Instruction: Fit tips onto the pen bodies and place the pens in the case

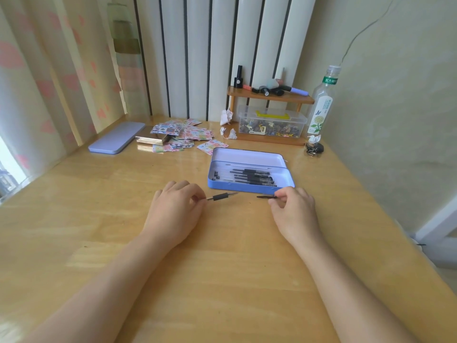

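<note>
An open lilac tin case (pixel 247 188) lies on the wooden desk just beyond my hands, with several black pens (pixel 249 177) lying in it. My left hand (pixel 176 206) pinches the rear of a pen body (pixel 221 196) with a black grip, its pointed end aimed right. My right hand (pixel 294 209) pinches a thin black tip piece (pixel 265 197), pointing left toward the pen body. A gap of bare desk separates the two parts, both just in front of the case's near wall.
The case's lid (pixel 116 137) lies at the back left beside a pile of patterned cards (pixel 180 134). A small wooden shelf (pixel 269 96), a clear plastic box (pixel 272 125) and a bottle (pixel 321 102) stand at the back right. A wall runs along the right.
</note>
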